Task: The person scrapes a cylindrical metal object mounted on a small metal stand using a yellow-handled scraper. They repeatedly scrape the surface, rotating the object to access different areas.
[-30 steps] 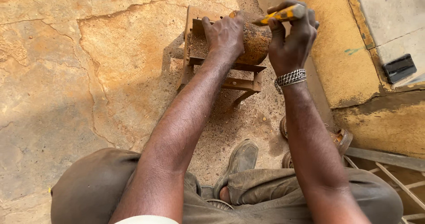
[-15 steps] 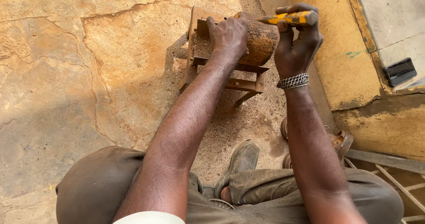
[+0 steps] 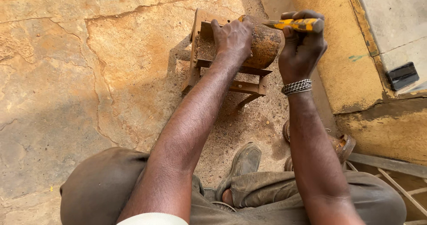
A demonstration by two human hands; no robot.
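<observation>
Head view: a seated person looks down over both forearms at a rusty metal stand [image 3: 231,76] on a cracked stone floor [image 3: 89,73].
Left hand [image 3: 232,38]: pressed flat on top of a rusty cylinder [image 3: 267,44], fingers spread and curled over its far side, pinning it to the stand.
Right hand [image 3: 302,47]: closed in a fist round a yellow-handled tool [image 3: 296,24], a beaded bracelet [image 3: 297,87] at the wrist.
Tool: lies nearly level, its dark tip pointing left and meeting the upper end of the cylinder, just beside the left hand's fingers; whether it is a chisel or a screwdriver I cannot tell.
Cylinder: rests across the top of the stand, between the two hands, its right end bare and pitted.
Doing it well: judging by the grip, the left hand should bear down hard so the cylinder cannot roll, and its fingers should stay clear of the tip's line of travel.
Angle: a shallow tool angle looks best for scraping or prying without skidding off the curved rust.
Risk: a slip would likely drive the tip toward the left knuckles.
Surroundings: a worn shoe [image 3: 242,162] sits on the sandy ground below the stand; a yellow wall [image 3: 338,51] rises at right, with a dark block [image 3: 402,76] on the grey ledge.
</observation>
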